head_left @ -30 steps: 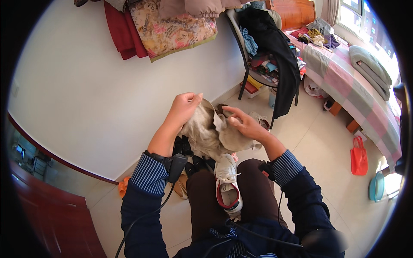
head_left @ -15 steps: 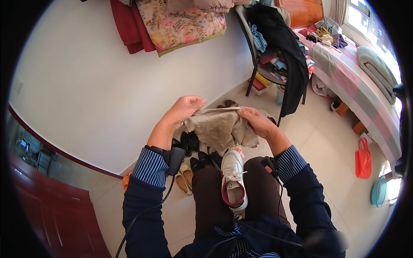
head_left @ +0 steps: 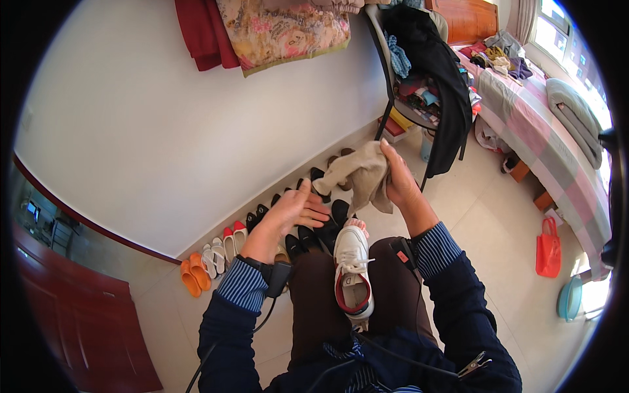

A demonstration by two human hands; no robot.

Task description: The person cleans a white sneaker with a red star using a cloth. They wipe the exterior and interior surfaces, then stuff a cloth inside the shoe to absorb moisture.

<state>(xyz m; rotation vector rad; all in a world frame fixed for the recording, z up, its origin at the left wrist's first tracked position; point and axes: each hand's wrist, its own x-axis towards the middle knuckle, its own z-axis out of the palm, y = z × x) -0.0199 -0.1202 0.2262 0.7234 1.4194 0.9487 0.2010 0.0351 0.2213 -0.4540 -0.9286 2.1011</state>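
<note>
A beige cloth (head_left: 364, 171) hangs bunched from my right hand (head_left: 401, 181), which is closed on it with the thumb on top. My left hand (head_left: 295, 211) is off the cloth, its fingers stretched out and apart, just below the cloth's left end. On my lap, between my thighs, rests a white lace-up sneaker (head_left: 354, 255) with a red-trimmed collar, its toe pointing away from me. Something pink (head_left: 358, 224) pokes out at the sneaker's toe; I cannot make out what it is.
Along the wall stand several pairs of shoes, among them orange slippers (head_left: 195, 274) and red-toed white flats (head_left: 234, 237). A chair (head_left: 386, 108) piled with clothes stands ahead right, beside a bed (head_left: 517, 111). A red bag (head_left: 549, 252) and blue basin (head_left: 570, 298) are at the right.
My left hand has let go of the cloth and moved down and right. My right hand has raised its end, and the cloth, spread between both hands before, now hangs bunched.
</note>
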